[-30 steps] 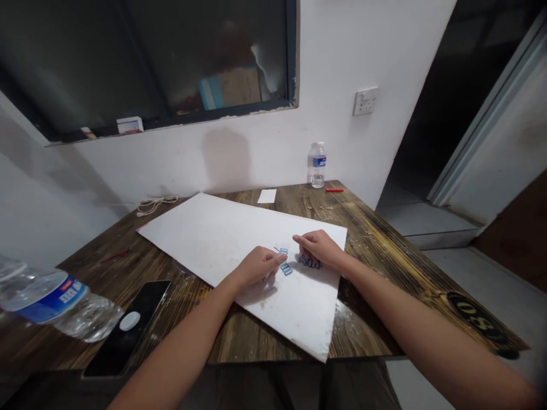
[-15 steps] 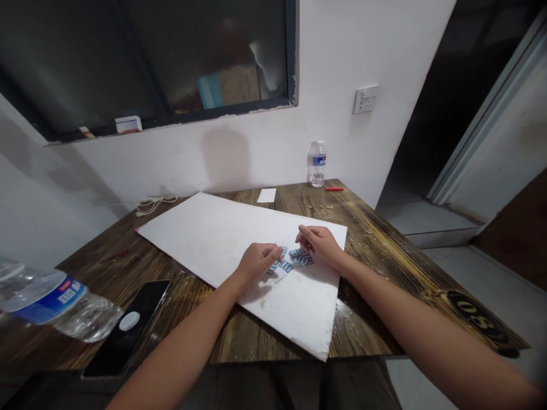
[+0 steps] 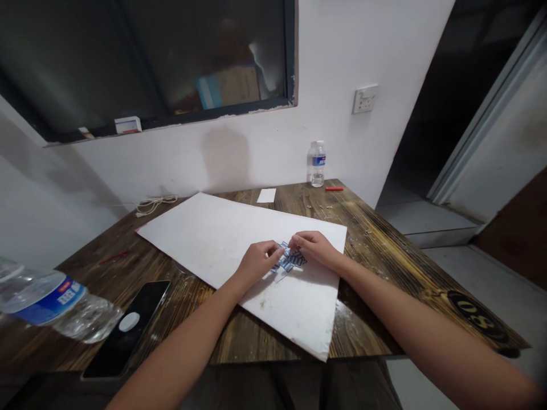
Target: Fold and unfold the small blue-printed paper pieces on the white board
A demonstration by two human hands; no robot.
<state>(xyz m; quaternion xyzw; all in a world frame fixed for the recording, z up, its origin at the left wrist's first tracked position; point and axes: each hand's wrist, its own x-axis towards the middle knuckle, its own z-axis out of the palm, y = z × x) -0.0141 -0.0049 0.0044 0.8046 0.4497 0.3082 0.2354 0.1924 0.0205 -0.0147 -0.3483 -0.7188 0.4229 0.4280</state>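
Small white paper cutouts with blue stripes (image 3: 294,260) are between my hands, above and against a large white board (image 3: 213,228). My left hand (image 3: 260,261) pinches the left side of the striped paper between thumb and bent fingers. From the other side my right hand (image 3: 315,247) is closed, its fingertips together at the top of the right striped piece. A plain white flap (image 3: 281,277) sticks out below the stripes. Whether the pieces are joined cannot be made out, since fingers cover part of them.
The board lies slantwise on a dark wooden table (image 3: 239,347). To the left are a large plastic bottle (image 3: 49,299) and a phone (image 3: 147,302). At the back are a small water bottle (image 3: 317,165), a red pen (image 3: 334,188), a white paper (image 3: 266,195) and a coiled cable (image 3: 154,204).
My right hand has moved left and slightly down, bringing the right striped piece against the left one. The left hand has hardly moved.
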